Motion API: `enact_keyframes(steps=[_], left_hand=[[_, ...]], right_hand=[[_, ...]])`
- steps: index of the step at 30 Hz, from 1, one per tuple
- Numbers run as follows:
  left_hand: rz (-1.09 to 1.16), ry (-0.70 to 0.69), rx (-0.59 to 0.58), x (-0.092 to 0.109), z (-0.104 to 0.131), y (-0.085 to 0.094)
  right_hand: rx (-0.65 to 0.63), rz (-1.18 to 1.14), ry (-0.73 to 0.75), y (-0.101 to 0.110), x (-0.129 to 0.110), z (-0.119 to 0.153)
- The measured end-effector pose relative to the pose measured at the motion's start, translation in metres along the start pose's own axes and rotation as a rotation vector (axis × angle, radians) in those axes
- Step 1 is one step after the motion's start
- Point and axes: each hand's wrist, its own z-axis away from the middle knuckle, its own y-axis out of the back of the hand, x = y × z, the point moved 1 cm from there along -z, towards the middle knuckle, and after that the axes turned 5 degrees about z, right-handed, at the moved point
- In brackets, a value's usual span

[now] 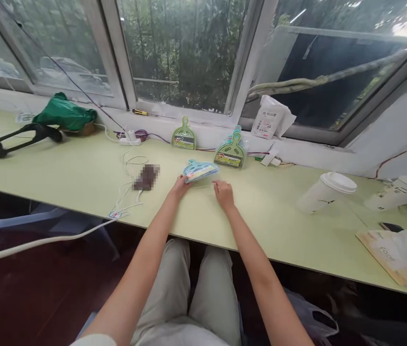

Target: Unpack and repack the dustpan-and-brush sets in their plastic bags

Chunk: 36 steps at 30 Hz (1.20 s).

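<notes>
A small pale-blue dustpan-shaped pack with a coloured label [200, 170] lies on the light green table [80, 173], inside what looks like a clear plastic bag. My left hand [179, 186] grips its left edge. My right hand [224, 193] rests just to the right of it, fingers curled on the clear plastic. Behind them a single green mini dustpan [184, 135] leans on the window ledge, and a stack of green and blue ones [231, 151] stands to its right.
A blurred dark object [146, 176] and white cables [126, 202] lie left of my hands. A green bag [64, 113] and black strap [16, 139] sit far left. Two lidded paper cups [327, 192] [400, 192], a white pouch [270, 120] and paper packaging [394, 254] lie right.
</notes>
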Motion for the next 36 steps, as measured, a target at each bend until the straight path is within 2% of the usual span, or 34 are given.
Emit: enact_keyframes(steps=[3, 5, 7, 9, 10, 12, 15, 19, 24, 26, 28, 33, 36], left_hand=[[-0.013, 0.005, -0.022, 0.004, 0.002, 0.002], [-0.03, 0.031, -0.078, 0.007, 0.0, 0.002], [-0.053, 0.055, -0.127, 0.006, -0.005, 0.0], [-0.066, 0.068, -0.153, 0.003, -0.009, -0.005], [-0.06, 0.068, -0.161, 0.0, -0.011, -0.008], [-0.029, 0.064, -0.17, -0.005, -0.013, -0.014], [-0.005, 0.067, -0.15, -0.01, -0.014, -0.019], [-0.05, 0.044, -0.148, -0.011, -0.015, -0.021], [-0.119, 0.065, -0.215, -0.014, -0.015, -0.024], [-0.146, 0.079, -0.259, -0.014, -0.012, -0.025], [-0.163, 0.091, -0.306, -0.014, -0.009, -0.027], [-0.253, 0.13, -0.369, -0.017, -0.003, -0.03], [-0.408, 0.158, -0.403, -0.021, -0.002, -0.032]], right_hand=[[0.123, 0.062, 0.008, 0.012, 0.005, 0.007], [0.145, 0.094, 0.114, 0.011, -0.004, 0.002], [0.087, 0.102, 0.262, 0.002, -0.014, -0.006], [-0.001, 0.08, 0.325, -0.01, -0.019, -0.014], [-0.041, 0.058, 0.293, -0.016, -0.018, -0.017], [-0.09, 0.0, 0.133, -0.024, -0.011, -0.02], [-0.097, -0.117, -0.107, -0.027, 0.002, -0.019], [-0.033, -0.409, -0.294, -0.024, 0.007, -0.019], [0.093, -0.943, -0.643, -0.022, 0.014, -0.023], [0.119, -1.117, -0.704, -0.019, 0.019, -0.023], [0.157, -1.196, -0.743, -0.016, 0.022, -0.023], [0.158, -1.277, -0.754, -0.021, 0.021, -0.021], [0.234, -1.27, -0.742, -0.027, 0.022, -0.021]])
